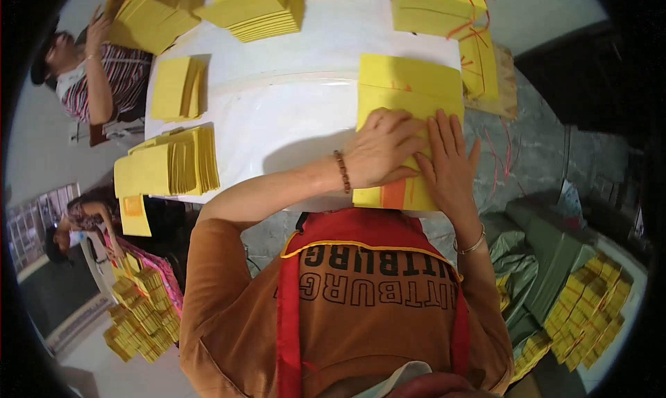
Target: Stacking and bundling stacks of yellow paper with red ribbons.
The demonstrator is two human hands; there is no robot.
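Observation:
A large yellow paper sheaf (409,68) with orange-red marks lies at the right side of the white table (277,114), close to my body. My left hand (390,147), with a brown bead bracelet at the wrist, reaches across and rests on it, fingers bent and slightly apart. Beside it, my right hand (449,159) lies flat along the right part of the sheaf, fingers stretched forward. The hands nearly meet over the yellow paper. What lies under the palms is hidden.
Folded yellow paper stacks (184,162) stand at the table's left. More yellow stacks (267,13) and a tied yellow bundle (437,10) with red strings line the far side. Two people sit at the left, near yellow bundles (142,308). More bundles (586,308) fill the lower right.

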